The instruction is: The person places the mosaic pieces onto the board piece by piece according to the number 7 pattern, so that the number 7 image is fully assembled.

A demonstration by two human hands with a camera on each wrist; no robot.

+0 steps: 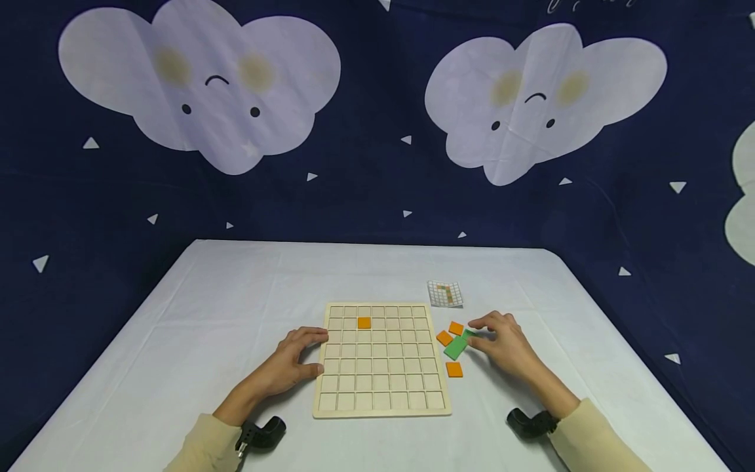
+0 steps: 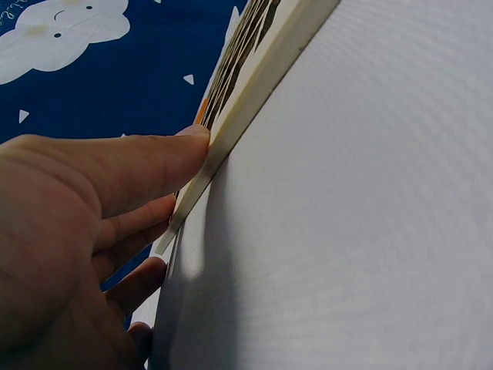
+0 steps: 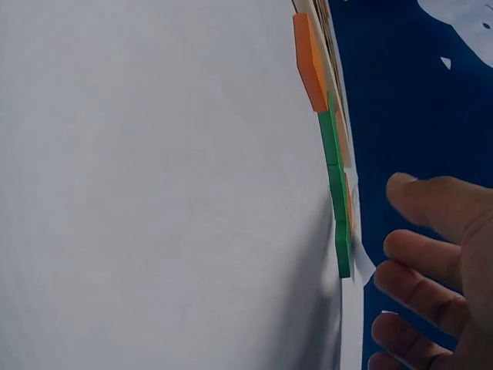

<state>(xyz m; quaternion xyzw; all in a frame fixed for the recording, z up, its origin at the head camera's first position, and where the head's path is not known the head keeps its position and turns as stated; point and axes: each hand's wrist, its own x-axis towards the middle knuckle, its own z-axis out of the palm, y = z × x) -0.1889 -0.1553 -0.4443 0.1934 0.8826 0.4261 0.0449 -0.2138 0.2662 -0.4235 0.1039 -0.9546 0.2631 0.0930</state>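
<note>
A wooden grid board (image 1: 380, 360) lies on the table with one orange square tile (image 1: 364, 322) in its upper part. My left hand (image 1: 289, 364) rests at the board's left edge, fingers extended and thumb against the rim; the left wrist view shows the thumb (image 2: 154, 169) at that edge. Over the loose pieces right of the board hovers my right hand (image 1: 504, 341), thumb and fingers apart with nothing between them. Beneath its fingertips lie green tiles (image 1: 456, 348), also seen edge-on in the right wrist view. Orange tiles (image 1: 454, 370) lie around them.
A small printed card (image 1: 445, 294) with a coloured grid pattern lies beyond the loose tiles, near the board's upper right corner. White cloth covers the table (image 1: 248, 282). Behind it hangs a dark blue curtain (image 1: 366, 196) with clouds.
</note>
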